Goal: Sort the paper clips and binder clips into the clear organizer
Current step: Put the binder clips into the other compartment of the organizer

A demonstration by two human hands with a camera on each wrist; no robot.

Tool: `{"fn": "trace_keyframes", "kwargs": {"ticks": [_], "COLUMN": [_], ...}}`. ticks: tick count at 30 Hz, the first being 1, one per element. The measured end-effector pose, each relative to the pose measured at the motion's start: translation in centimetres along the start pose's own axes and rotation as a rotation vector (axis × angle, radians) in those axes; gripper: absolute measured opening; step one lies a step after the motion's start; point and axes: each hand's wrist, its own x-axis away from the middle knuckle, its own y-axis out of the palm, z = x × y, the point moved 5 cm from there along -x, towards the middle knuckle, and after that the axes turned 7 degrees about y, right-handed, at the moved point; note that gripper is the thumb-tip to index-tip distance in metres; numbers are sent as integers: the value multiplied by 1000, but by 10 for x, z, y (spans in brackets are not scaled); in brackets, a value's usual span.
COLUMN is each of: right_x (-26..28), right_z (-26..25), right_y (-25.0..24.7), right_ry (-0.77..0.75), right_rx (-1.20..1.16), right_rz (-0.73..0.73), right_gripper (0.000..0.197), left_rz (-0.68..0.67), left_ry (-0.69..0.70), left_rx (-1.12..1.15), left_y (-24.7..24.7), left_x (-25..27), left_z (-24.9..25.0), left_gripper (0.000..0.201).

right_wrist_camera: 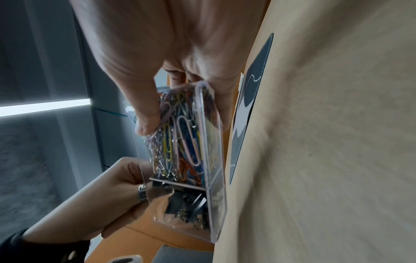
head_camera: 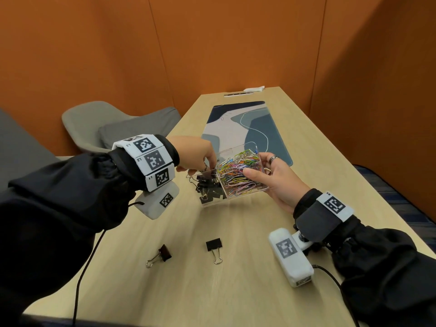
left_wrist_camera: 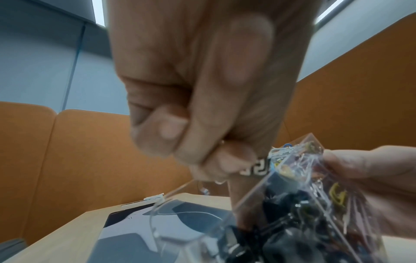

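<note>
My right hand point(head_camera: 278, 182) holds the clear organizer point(head_camera: 213, 204) tilted above the table, its thumb pressing on the coloured paper clips point(head_camera: 238, 171) that fill the right compartment. Black binder clips point(head_camera: 207, 187) lie in the left compartment. My left hand point(head_camera: 200, 156) reaches into that compartment from above with curled fingers, and seems to pinch a binder clip's wire handle point(head_camera: 216, 162). Two more binder clips lie on the table nearer me, one on the left point(head_camera: 162, 254) and one in the middle point(head_camera: 214, 246). The right wrist view shows the paper clips point(right_wrist_camera: 178, 138) against the organizer's wall point(right_wrist_camera: 213, 204).
A blue and grey patterned desk mat point(head_camera: 247, 128) lies behind the organizer. A white item point(head_camera: 254, 89) sits at the table's far edge. A grey chair point(head_camera: 94, 123) stands left of the table. Orange walls close in behind and to the right.
</note>
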Motion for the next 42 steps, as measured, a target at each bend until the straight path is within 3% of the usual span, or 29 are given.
{"fn": "trace_keyframes", "kwargs": {"ticks": [8, 20, 28, 42], "right_x": [1, 2, 2, 3], "right_z": [-1, -2, -2, -3], "right_y": [2, 4, 3, 4], "right_ry": [-3, 7, 15, 16], "right_rx": [-42, -34, -65, -105], "right_rz": [-22, -41, -41, -49], "right_gripper": [29, 28, 31, 30], "left_rz": [9, 21, 143, 384], "left_ry": [1, 49, 58, 62], "left_rx": [15, 17, 160, 284], "left_y": [-2, -7, -14, -11], "left_x": [2, 16, 25, 34], "left_z": [2, 4, -6, -22], "left_gripper": [24, 37, 9, 7]}}
